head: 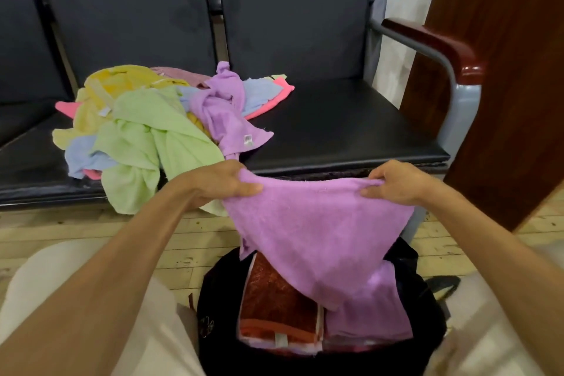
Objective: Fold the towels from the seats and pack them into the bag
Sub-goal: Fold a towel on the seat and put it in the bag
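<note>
While the left hand (225, 183) and right hand (393, 183) pinch opposite top corners of a purple towel (317, 229), it hangs spread above the black bag (213, 330) at 6 o'clock. Folded towels (277, 308) already lie inside; unfolded towels (143, 131) are heaped on the seat (351, 131) at 10 o'clock.

Single head-worn wide-angle view, pitched forward and down. Close over both forearms and the open bag (427, 314) between the knees; bench seats (335, 131) just ahead, seat backs filling the top edge.
</note>
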The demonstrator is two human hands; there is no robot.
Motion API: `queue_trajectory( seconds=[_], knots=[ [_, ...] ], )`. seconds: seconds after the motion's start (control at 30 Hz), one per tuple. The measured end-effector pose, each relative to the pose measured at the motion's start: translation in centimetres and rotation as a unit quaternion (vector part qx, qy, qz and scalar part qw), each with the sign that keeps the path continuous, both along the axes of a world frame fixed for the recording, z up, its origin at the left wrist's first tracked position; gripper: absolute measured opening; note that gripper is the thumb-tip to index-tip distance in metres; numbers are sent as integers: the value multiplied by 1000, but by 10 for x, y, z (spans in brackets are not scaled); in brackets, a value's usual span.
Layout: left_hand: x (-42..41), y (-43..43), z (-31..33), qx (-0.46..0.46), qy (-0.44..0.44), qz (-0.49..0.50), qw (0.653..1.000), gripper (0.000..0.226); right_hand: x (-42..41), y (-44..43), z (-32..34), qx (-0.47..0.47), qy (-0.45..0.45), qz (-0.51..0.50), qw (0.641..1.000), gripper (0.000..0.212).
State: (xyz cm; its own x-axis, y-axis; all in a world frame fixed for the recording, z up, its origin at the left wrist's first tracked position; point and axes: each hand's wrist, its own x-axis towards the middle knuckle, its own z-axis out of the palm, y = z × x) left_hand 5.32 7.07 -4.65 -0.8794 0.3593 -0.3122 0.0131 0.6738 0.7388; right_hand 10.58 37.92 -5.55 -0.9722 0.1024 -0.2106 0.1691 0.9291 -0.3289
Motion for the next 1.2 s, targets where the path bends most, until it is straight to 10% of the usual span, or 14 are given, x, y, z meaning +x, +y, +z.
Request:
queue_trajectory(
  seconds=[0.2,0.37,0.63,0.83,1.1,1.2],
  knots=[
    [-2,-2,-9,-309,102,-67,943,25,3,1,-1,-62,-16,4,998,14],
    [-10,-2,-5,-246,185,29,951,23,8,5,14,-309,101,-125,937,13],
    [-2,0,14,145,346,166,912,16,15,9,41,-632,147,-201,734,21],
    [-6,-3,62,13,476,115,872,23,11,17,88,-617,226,-194,729,26],
    [-9,2,152,437,148,223,858,22,5,13,154,-471,379,-243,758,18],
    [-10,-1,165,509,97,269,812,28,3,24,167,-590,291,-291,695,51]
  ],
)
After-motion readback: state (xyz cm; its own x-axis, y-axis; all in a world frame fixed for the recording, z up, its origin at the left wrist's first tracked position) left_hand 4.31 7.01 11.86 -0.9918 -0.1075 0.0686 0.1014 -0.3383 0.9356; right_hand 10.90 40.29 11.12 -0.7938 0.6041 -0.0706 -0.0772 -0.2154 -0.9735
